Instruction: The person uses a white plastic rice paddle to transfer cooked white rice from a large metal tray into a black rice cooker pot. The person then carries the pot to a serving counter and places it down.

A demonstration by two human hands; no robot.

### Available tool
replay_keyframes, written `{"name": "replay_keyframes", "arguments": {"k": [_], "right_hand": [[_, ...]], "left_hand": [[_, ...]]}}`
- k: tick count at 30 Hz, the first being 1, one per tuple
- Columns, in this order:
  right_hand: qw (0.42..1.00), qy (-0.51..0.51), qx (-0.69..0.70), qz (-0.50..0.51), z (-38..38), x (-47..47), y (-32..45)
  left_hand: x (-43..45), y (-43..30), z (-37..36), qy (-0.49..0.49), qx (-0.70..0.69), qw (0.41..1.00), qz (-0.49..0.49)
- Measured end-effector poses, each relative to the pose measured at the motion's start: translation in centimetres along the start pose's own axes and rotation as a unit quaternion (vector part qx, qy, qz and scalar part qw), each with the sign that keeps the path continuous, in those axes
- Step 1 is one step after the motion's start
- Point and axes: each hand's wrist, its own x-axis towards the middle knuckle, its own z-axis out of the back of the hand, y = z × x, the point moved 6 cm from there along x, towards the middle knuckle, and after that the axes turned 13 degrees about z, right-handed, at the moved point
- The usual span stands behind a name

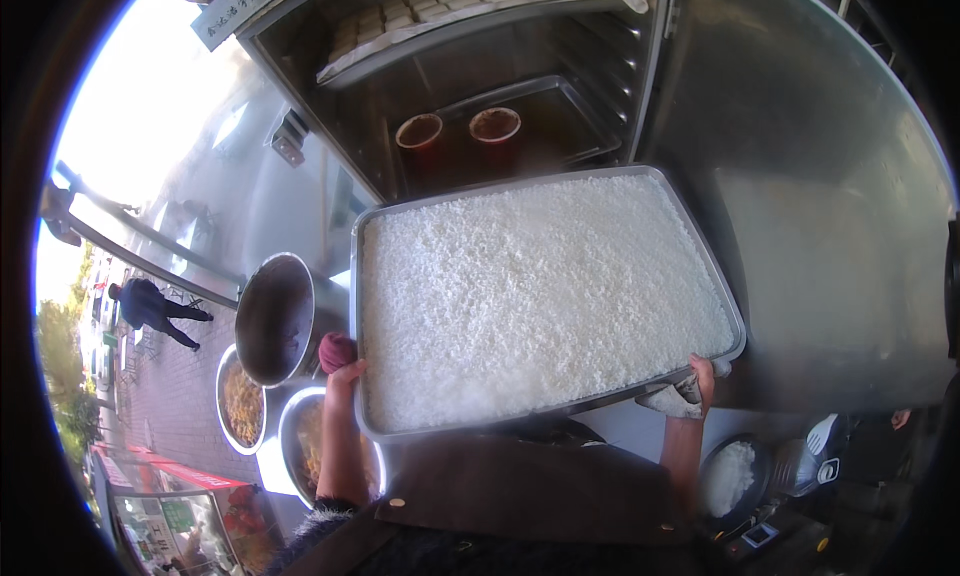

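Note:
A large metal tray (739,336) full of white cooked rice (532,298) is held level before me, in front of a steel steaming cabinet (654,88). My left hand (345,369) grips its left edge, with a dark red cloth (336,351) bunched between palm and metal. At the near right corner my right hand (703,377) holds the rim through a greyish-white cloth (671,398). Inside the cabinet, two red-sided cups (495,125) stand at a lower metal tray (577,103). Above them a cloth-lined shelf carries rows of pale dough pieces (465,2).
The open cabinet door (817,201) stands at the right. On the left are a deep metal pot (274,321) and two bowls of yellowish food (241,403). A round dark pot of rice (731,478) sits lower right, near a white slotted spatula (821,433). One person (154,306) walks outside.

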Motion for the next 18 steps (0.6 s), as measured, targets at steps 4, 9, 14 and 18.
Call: {"name": "replay_keyframes", "arguments": {"k": [4,9,14,18], "right_hand": [[0.999,0.022,-0.004,-0.05,-3.7,-0.4,1.3],[0.996,-0.013,-0.082,0.025,-7.5,0.9,4.8],[0.997,-0.065,-0.045,-0.014,-10.5,0.1,7.7],[0.988,-0.116,-0.097,-0.029,-10.9,-0.8,8.1]], "left_hand": [[-0.2,-1.8,0.5,-0.02,0.005,0.999,-0.025],[-0.8,-3.7,-1.1,-0.038,0.025,0.998,0.036],[0.0,-5.4,-2.9,-0.038,0.062,0.995,0.065],[1.8,-6.8,-3.5,-0.022,0.084,0.993,0.086]]}}
